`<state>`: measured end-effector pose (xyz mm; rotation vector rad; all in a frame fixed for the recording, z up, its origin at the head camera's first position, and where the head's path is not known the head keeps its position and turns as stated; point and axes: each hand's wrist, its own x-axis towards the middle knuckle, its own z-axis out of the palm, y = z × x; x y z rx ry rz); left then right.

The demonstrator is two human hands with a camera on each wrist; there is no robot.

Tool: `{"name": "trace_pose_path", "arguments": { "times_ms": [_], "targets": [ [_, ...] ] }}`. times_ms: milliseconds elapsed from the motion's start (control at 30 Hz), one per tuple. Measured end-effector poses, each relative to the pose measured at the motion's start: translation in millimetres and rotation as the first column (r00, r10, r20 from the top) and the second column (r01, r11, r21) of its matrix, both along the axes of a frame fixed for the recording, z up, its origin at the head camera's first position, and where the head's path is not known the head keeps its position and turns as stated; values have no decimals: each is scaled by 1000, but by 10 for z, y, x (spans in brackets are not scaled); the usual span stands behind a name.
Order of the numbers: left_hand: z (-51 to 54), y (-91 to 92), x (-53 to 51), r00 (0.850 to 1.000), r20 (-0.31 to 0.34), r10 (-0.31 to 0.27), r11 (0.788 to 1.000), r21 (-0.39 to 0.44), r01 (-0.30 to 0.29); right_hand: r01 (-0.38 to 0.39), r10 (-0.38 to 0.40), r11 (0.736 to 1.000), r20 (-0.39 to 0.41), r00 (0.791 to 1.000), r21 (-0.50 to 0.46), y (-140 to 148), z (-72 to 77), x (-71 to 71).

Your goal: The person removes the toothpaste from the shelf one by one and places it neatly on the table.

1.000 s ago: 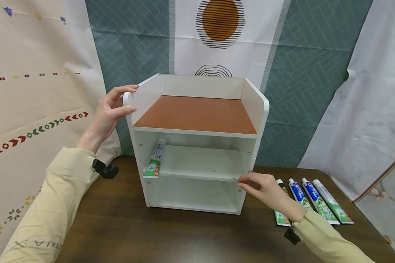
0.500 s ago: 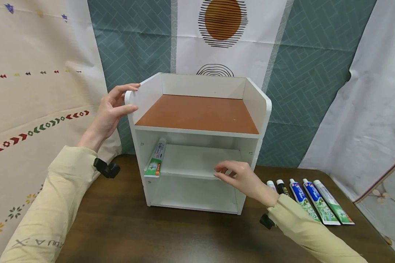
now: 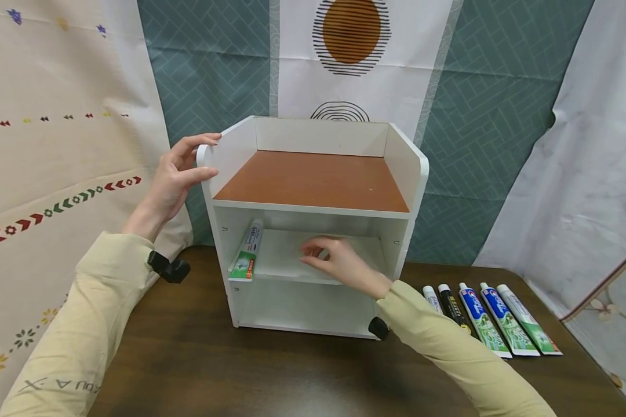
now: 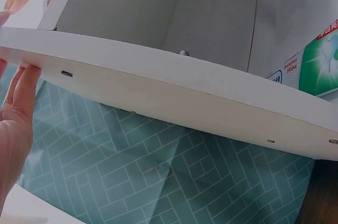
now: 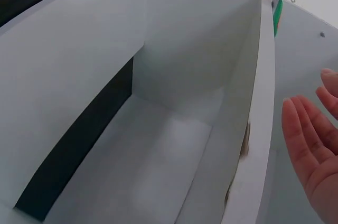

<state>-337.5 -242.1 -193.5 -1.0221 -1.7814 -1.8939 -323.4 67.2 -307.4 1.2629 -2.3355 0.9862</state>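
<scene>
A white shelf unit (image 3: 310, 207) with a brown top board stands on the table. My left hand (image 3: 166, 182) grips the upper front edge of its left side panel; in the left wrist view, fingers (image 4: 24, 92) press the panel's outer face. One toothpaste tube (image 3: 247, 250) lies on the middle shelf, against the left side, its green end toward me. My right hand (image 3: 341, 263) is in front of the middle shelf, right of that tube and apart from it. Its fingers (image 5: 302, 137) are loosely bent, with nothing between them and the thumb.
Several toothpaste tubes (image 3: 482, 318) lie side by side on the dark wooden table (image 3: 271, 370), right of the unit; my right sleeve partly covers the nearest ones. Patterned cloths (image 3: 219, 75) hang behind and at both sides.
My right hand has moved left, from the unit's right front edge to the middle shelf's opening. More of the tubes on the right now show. The left hand stays on the panel.
</scene>
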Motion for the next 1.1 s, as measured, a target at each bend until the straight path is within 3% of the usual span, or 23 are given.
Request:
{"name": "trace_pose_path", "arguments": {
  "times_ms": [300,500,733,1100],
  "targets": [
    [4,-10,-2,1000,2,-10,1000,-2,10,-43,43,992,-4,999,121,-373,25,-115],
    [-8,-28,1,1000,7,-6,1000,1,6,-17,6,987,66,998,158,-611,25,-155],
    [-6,-19,-2,1000,9,-4,1000,-5,4,-38,14,989,165,986,146,-835,2,-144],
    [-3,-13,-7,1000,0,9,1000,-13,-9,38,-96,973,246,965,228,-1079,17,-111]
  ]
}}
